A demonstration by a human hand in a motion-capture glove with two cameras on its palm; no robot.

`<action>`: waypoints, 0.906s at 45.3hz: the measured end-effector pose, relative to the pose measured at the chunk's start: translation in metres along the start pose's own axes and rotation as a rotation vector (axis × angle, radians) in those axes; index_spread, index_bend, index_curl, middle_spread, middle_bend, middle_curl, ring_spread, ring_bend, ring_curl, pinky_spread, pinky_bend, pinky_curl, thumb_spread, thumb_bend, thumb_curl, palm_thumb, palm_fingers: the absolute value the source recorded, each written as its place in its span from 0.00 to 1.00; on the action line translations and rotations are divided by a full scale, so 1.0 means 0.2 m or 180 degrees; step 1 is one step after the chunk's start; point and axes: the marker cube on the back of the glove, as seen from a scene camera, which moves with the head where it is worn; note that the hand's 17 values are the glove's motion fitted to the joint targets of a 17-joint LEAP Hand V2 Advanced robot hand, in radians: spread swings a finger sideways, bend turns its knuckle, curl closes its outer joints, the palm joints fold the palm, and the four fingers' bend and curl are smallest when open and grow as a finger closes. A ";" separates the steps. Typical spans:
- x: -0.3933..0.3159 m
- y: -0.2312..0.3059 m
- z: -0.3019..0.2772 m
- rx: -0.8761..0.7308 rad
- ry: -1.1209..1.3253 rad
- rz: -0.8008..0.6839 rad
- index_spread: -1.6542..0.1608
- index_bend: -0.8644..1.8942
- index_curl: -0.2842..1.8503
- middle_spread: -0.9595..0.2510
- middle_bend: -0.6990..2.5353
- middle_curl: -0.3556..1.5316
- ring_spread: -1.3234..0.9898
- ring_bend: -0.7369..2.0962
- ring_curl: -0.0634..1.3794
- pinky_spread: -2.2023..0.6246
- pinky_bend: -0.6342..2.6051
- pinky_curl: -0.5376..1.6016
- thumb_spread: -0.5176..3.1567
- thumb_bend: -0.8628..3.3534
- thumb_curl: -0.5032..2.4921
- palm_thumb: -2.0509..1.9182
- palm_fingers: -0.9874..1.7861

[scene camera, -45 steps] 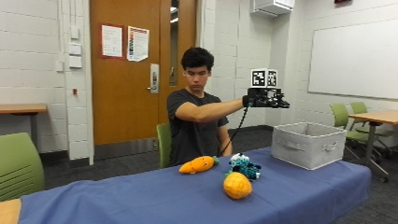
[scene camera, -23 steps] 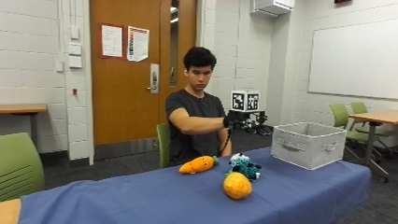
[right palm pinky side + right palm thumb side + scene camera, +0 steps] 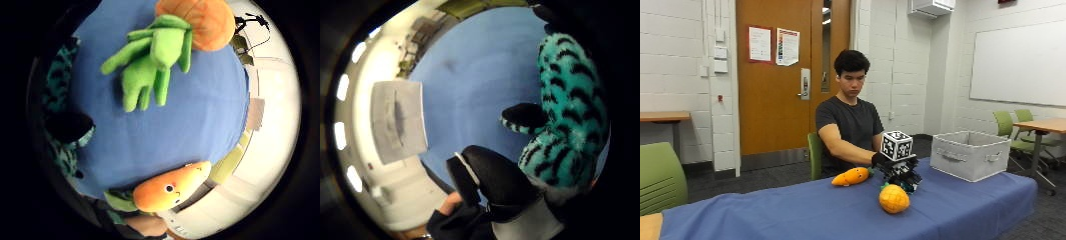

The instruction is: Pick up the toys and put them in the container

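My gloved right hand (image 3: pixel 888 161) is down on a teal plush toy with black stripes (image 3: pixel 910 182) in the middle of the blue-covered table (image 3: pixel 793 210). The teal toy (image 3: pixel 570 125) fills the thumb side palm view, with my gloved thumb (image 3: pixel 495 175) against it. My fingers curl over the toy. An orange pineapple plush (image 3: pixel 893 198) lies just in front of it, and its green leaves (image 3: pixel 150 60) show under my palm. A carrot plush (image 3: pixel 851 176) lies to the left, by the person's forearm. The grey fabric container (image 3: pixel 971 155) stands at the right end of the table.
The carrot plush (image 3: pixel 167 190) lies near the table's far edge. The container (image 3: pixel 397 120) is an arm's length from my hand across bare blue cloth (image 3: pixel 470 75). Green chairs (image 3: pixel 660 175) and another table stand around the room.
My hand has come down from shoulder height near the container, moved left, and now rests on the teal toy. The toys have not shifted.
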 end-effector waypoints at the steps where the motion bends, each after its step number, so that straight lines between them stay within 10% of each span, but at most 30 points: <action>1: 0.00 0.00 0.01 -0.0045 0.0010 -0.0011 0.78 0.38 0.31 0.70 0.26 0.35 0.44 0.32 0.19 0.73 0.38 0.42 0.42 0.18 0.20 0.49 0.33; 11: -0.04 0.05 0.08 -0.0025 -0.0051 -0.0083 0.77 0.34 0.28 0.70 0.26 0.34 0.44 0.35 0.21 0.73 0.44 0.44 0.42 0.19 0.21 0.50 0.33; 21: -0.08 0.07 0.04 0.0294 -0.0063 -0.0091 0.76 0.25 0.15 0.59 0.39 0.41 0.38 0.61 0.34 0.66 0.53 0.45 0.46 0.23 0.24 0.58 0.58; 41: 0.04 0.06 -0.04 0.0335 0.0023 0.0550 0.73 0.55 0.21 0.46 0.43 0.52 0.38 0.63 0.42 0.62 0.49 0.43 0.39 0.28 0.34 0.70 0.70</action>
